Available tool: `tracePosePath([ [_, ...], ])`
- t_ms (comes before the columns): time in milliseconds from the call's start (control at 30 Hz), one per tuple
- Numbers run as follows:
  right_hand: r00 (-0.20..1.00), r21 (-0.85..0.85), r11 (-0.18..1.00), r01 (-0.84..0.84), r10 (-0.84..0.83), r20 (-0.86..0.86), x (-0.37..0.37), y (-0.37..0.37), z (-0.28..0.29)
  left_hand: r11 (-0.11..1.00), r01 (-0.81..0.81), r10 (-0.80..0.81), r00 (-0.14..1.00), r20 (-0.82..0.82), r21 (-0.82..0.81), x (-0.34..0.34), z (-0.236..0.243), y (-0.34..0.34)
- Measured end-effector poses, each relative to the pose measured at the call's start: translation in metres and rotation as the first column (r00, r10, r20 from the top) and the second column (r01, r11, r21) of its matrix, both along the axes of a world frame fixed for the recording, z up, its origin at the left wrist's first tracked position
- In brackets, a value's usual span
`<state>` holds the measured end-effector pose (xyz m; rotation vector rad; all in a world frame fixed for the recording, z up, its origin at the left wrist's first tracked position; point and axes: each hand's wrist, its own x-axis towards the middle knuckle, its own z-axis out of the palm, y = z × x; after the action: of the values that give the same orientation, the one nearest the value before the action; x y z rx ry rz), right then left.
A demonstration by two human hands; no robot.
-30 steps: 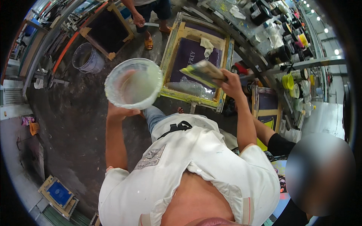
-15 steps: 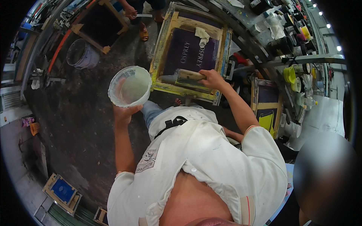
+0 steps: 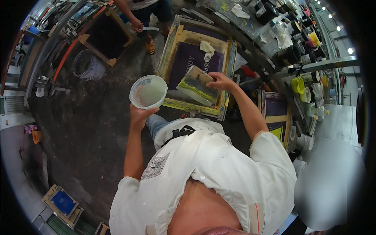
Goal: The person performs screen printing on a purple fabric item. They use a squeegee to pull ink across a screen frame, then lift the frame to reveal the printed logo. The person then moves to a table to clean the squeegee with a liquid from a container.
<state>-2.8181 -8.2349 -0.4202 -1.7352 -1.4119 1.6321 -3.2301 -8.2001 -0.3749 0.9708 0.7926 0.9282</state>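
A round, translucent white plastic tub [image 3: 156, 83] rests in my left hand [image 3: 140, 115], with fingers curled round its underside; something pale and whitish is inside. My right hand [image 3: 221, 81] grips the wooden handle of a squeegee [image 3: 197, 84]. Its blade edge, smeared yellow-green, faces down and toward me over the near part of a screen printing frame [image 3: 170, 53]. Dark purple mesh with pale lettering fills that frame, partly hidden by the squeegee. On the mesh's far right lies a crumpled off-white cloth [image 3: 206, 50]. Tub and squeegee are close but apart.
A stained bucket [image 3: 89, 66] and another dark screen [image 3: 107, 33] stand at the left on the floor. Beyond, another person's hand [image 3: 136, 25] holds a pale strip. At right, a bench [image 3: 241, 27] carries several ink pots and bottles; more screens [image 3: 275, 107] lean below it.
The squeegee has come up off the screen and turned, so its yellow-green blade edge now shows. My left hand has carried the tub rightward, nearer to the squeegee.
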Motion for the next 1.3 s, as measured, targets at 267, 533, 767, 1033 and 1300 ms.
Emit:
tracePosePath([
  [267, 0.869, 0.319, 0.813, 0.487, -0.418, -0.263, -0.03, -0.066, 0.04, 0.961, 0.096, 0.018, 0.914, -0.405, 0.261, 0.007, -0.053, 0.027],
  [533, 0.774, 0.58, 0.516, 0.63, -0.476, -0.418, -0.072, -0.097, 0.094, 0.843, 0.316, -0.009, 0.817, -0.577, 0.435, 0.09, -0.055, 0.001],
  [767, 0.716, 0.68, 0.356, 0.641, -0.597, -0.362, -0.092, -0.108, 0.12, 0.942, 0.227, -0.158, 0.949, -0.272, 0.245, 0.121, -0.041, -0.016],
  [1033, 0.724, 0.76, 0.197, 0.619, -0.518, -0.455, -0.09, -0.112, 0.14, 0.968, 0.215, -0.216, 0.976, -0.007, 0.129, 0.117, -0.01, -0.01],
  [1300, 0.718, 0.76, 0.141, 0.634, -0.474, -0.51, -0.102, -0.113, 0.15, 0.936, 0.35, -0.351, 0.932, 0.093, 0.028, 0.098, 0.018, 0.0],
])
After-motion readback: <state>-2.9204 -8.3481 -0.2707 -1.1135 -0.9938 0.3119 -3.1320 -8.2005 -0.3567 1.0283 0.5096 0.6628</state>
